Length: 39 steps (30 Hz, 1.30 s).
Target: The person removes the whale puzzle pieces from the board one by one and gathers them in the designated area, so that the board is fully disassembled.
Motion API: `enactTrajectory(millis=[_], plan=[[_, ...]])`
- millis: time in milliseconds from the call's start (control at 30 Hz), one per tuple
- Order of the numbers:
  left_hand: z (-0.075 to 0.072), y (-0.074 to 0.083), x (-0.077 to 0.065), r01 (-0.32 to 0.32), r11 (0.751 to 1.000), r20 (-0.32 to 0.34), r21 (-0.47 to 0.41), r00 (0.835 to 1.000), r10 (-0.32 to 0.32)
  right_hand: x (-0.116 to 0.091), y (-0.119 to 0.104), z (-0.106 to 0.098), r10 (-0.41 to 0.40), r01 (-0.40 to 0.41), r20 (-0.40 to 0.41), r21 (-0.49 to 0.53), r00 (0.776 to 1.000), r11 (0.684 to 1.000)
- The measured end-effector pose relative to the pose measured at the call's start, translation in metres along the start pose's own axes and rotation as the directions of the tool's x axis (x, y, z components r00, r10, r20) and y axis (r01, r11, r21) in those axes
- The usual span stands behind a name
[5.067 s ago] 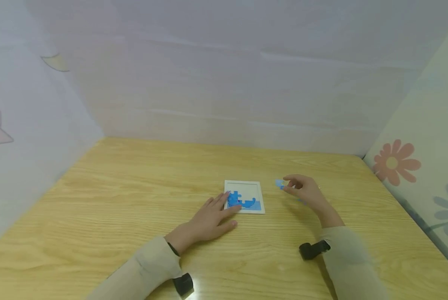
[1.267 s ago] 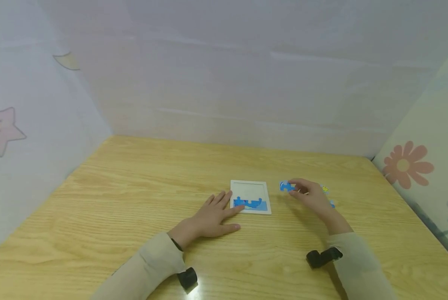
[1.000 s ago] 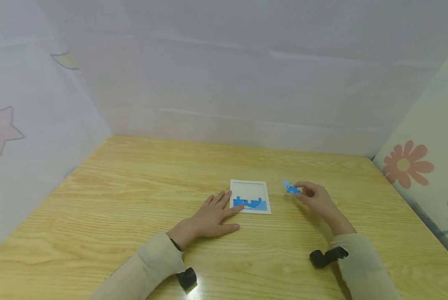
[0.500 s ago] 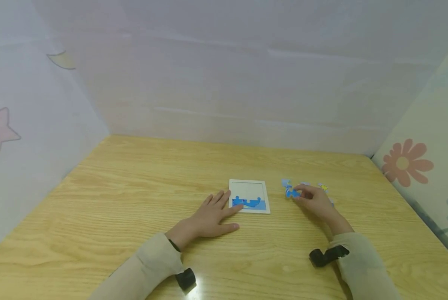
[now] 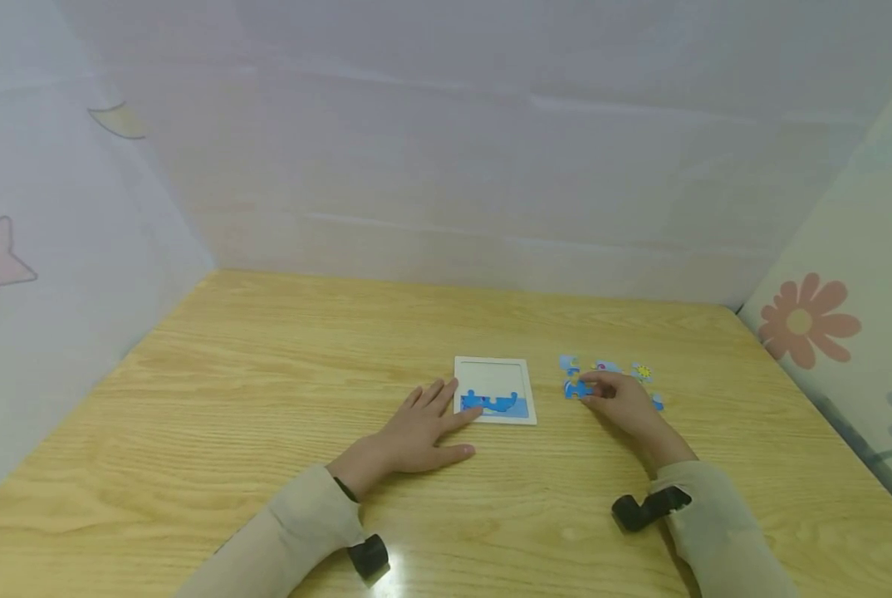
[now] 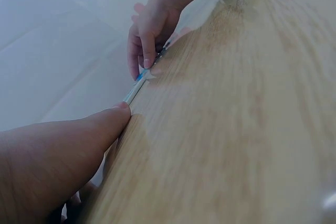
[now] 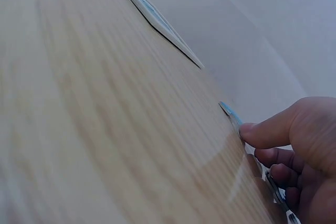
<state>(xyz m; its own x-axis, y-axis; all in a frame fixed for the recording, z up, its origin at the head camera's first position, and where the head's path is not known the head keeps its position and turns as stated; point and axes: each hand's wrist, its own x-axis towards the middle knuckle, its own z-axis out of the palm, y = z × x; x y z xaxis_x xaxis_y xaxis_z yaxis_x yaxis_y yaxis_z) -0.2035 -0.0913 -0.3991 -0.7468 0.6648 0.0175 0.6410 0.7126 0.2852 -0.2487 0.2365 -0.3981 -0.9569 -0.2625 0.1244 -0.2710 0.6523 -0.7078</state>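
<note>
My left hand [image 5: 414, 433] lies with straight, spread fingers over the left side of a white puzzle tray [image 5: 531, 403]. Joined blue puzzle pieces [image 5: 502, 404] fill the tray's lower part; the upper part shows bare backing. To the right, my right hand [image 5: 625, 405] pinches a blue puzzle piece [image 5: 575, 389] between thumb and fingers, low at the tabletop. In the right wrist view the thumb [image 7: 254, 134] presses on the edge of that piece [image 7: 230, 111]. The left wrist view shows the right hand [image 6: 152, 30] beyond the left thumb.
Loose puzzle pieces lie around the right hand: a light blue one [image 5: 569, 363], one with a pink mark [image 5: 607, 365], one with a yellow sun [image 5: 643, 371] and a blue-and-white one [image 5: 658, 402]. Fabric walls stand behind and beside the wooden table [image 5: 304, 349].
Since five seconds ago, blue at the tray's upper left has gone, and my right hand has come to hold a blue piece. It has lowered this piece to the table. The left hand stays put.
</note>
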Motion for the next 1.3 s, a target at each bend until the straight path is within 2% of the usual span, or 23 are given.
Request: enactTrajectory(millis=[467,900,1133,1300], plan=[[0.001,-0.001,0.001,-0.008,1.000,-0.015,0.024,1.000,0.008,0.002,0.001,0.000,0.020,-0.020,0.016,0.002,1.000,1.000],[0.000,0.001,0.000,-0.002,1.000,-0.004,0.023,1.000,0.003,0.000,-0.005,-0.001,0.043,-0.044,0.023,0.047,0.999,0.998],[-0.003,0.003,-0.001,-0.002,1.000,0.002,0.017,1.000,0.002,0.000,-0.009,-0.001,0.014,-0.012,-0.051,0.043,0.999,0.999],[-0.003,0.003,-0.001,0.007,1.000,0.003,0.024,1.000,-0.007,0.002,-0.019,0.008,-0.041,0.043,-0.031,0.070,0.999,0.997]])
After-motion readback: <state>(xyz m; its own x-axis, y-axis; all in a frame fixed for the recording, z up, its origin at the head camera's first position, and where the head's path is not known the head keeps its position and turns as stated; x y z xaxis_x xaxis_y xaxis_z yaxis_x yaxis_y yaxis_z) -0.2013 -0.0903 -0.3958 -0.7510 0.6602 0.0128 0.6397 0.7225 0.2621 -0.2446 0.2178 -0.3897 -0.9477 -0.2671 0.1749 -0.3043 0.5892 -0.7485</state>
